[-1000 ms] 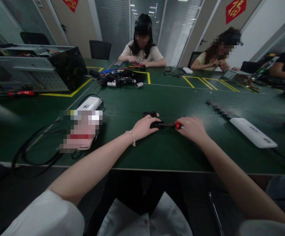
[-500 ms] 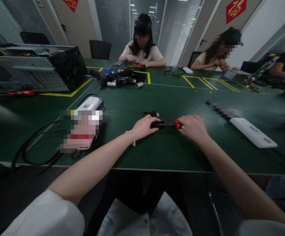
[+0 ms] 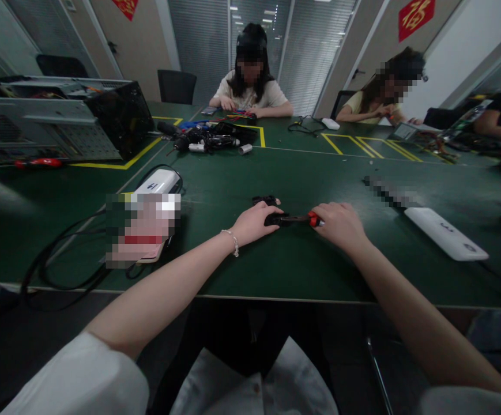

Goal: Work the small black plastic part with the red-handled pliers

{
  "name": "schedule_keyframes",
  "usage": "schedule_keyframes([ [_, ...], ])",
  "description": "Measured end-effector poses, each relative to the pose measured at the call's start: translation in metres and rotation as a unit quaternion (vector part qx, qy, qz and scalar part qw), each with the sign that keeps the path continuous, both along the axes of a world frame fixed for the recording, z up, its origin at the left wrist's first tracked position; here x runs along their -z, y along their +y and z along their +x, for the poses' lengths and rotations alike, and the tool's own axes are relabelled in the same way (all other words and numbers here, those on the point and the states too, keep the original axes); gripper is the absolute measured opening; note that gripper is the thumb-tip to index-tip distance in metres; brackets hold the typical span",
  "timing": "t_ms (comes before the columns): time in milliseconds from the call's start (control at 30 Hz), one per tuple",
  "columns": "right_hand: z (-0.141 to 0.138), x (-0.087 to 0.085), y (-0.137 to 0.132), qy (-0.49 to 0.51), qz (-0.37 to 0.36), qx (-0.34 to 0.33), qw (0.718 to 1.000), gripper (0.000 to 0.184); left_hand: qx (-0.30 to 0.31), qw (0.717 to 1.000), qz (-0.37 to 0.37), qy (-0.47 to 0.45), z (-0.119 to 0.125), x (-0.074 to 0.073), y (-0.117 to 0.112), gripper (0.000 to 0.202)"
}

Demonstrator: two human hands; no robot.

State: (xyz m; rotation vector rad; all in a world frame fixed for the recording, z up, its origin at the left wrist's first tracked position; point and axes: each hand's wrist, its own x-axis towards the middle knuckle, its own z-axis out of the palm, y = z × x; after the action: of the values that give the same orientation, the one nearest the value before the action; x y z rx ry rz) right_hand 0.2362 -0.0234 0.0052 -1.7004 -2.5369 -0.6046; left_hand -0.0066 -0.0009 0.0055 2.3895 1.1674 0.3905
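My right hand (image 3: 340,226) is closed around the red handles of a pair of pliers (image 3: 302,219), whose dark jaws point left. At the jaws' tip is a small black part (image 3: 277,219), pinched between the thumb and fingers of my left hand (image 3: 256,223). The part's exact kind is too dark to make out, and the jaws touch or overlap it. Just beyond my left fingers lies another small dark piece (image 3: 264,200) with a pale end.
On the green table (image 3: 233,276), a white power bank (image 3: 445,233) lies right and another white power bank (image 3: 159,181) left, among black cables. A computer case (image 3: 68,124) stands far left. A black drill (image 3: 183,142) rests in a pile of parts. Several people sit across.
Almost nothing differs. Both hands keep their hold on the black part and the pliers in the same place. The person opposite has shifted a hand slightly.
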Motion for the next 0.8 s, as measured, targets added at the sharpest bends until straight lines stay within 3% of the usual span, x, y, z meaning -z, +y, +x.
schedule_keyframes([
  [533,-0.0017,0.0013,0.0028,0.014,-0.039,0.027,0.999,0.021,-0.001,1.000,-0.006,-0.009,-0.0008,-0.0014,-0.0011,0.039],
  [800,0.0013,0.0009,0.0005,-0.007,0.012,-0.007,1.000,0.018,0.001,1.000,0.008,-0.009,-0.0002,0.0012,0.0003,0.040],
])
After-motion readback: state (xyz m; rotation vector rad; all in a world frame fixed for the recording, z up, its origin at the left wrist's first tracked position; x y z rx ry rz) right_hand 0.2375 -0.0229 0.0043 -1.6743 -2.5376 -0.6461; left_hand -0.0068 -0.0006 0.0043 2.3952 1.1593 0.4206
